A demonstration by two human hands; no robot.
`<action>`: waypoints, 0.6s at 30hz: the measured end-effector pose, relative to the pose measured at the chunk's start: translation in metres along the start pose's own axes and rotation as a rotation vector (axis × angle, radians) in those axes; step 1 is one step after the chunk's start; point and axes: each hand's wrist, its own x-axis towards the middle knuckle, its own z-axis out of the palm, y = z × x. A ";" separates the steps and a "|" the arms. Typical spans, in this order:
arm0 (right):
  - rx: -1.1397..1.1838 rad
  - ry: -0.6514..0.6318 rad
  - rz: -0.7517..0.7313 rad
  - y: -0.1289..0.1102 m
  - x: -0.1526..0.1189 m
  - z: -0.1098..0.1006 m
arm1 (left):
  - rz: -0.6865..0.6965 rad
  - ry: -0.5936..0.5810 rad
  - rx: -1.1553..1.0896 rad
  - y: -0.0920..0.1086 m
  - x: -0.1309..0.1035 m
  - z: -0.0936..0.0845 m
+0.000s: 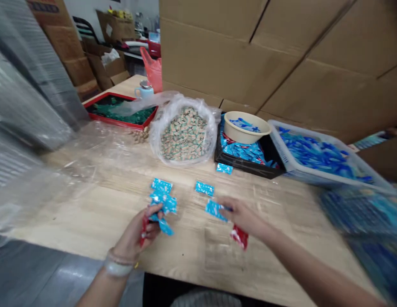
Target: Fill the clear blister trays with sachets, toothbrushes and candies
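Several blue packets (164,202) and a red packet (144,230) are held in my left hand (144,228), its fingers wrapped round them. One more blue packet (162,185) shows just beyond them. My right hand (233,211) pinches a blue packet (215,210) low over the table. A red packet (239,237) is just below my right hand; whether that hand holds it too I cannot tell. Another blue packet (204,188) lies flat on the table between my hands, and one (224,168) rests by the black tray (249,165).
A plastic bag of small packets (185,136) stands at the table's middle back. Left of it is a red tray (118,123). On the black tray sits a cream basin (246,134). A white basket (326,168) of blue packets is at right, below stacked cardboard boxes (217,55).
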 end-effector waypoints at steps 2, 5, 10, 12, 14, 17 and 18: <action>0.065 0.038 0.083 0.021 -0.043 0.016 | -0.107 -0.057 0.120 -0.021 0.005 0.020; 0.006 0.181 0.166 0.021 -0.070 0.029 | -0.156 -0.128 0.264 -0.049 0.015 0.048; 0.332 0.300 0.128 0.000 -0.075 0.018 | -0.151 -0.250 0.517 -0.083 0.018 0.092; 0.524 0.310 0.137 0.004 -0.081 0.016 | -0.131 -0.302 0.598 -0.098 0.018 0.111; 0.624 0.404 0.155 0.017 -0.093 0.012 | -0.107 -0.338 0.659 -0.113 0.020 0.128; 0.590 0.649 0.218 0.046 -0.125 -0.011 | -0.112 -0.341 0.725 -0.133 0.025 0.149; 0.539 0.751 0.267 0.057 -0.137 -0.023 | -0.118 -0.325 0.732 -0.136 0.027 0.154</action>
